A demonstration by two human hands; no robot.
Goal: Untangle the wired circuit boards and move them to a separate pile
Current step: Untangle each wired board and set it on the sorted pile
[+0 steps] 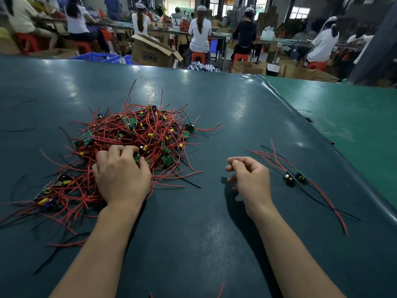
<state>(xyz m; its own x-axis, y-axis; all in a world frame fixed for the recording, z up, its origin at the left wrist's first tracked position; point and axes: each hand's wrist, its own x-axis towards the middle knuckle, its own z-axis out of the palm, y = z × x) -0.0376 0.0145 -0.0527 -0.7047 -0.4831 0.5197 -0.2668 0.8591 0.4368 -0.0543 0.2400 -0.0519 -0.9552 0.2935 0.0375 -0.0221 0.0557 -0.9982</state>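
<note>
Lying toward the table's (214, 244) left edge, tangled pile (133, 136) gripped at its near side by curled left hand (121, 179), right hand (249, 179) loosely curled, nothing held, two separated boards (295, 177) just beside it, no writing on them readable.

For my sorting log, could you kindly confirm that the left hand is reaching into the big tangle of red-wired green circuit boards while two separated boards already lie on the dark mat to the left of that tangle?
Not quite: the two separated green circuit boards lie to the right of the tangle of red-wired boards, beyond the right hand, as the head view shows. The left hand is indeed in the tangle on the dark mat.
</note>
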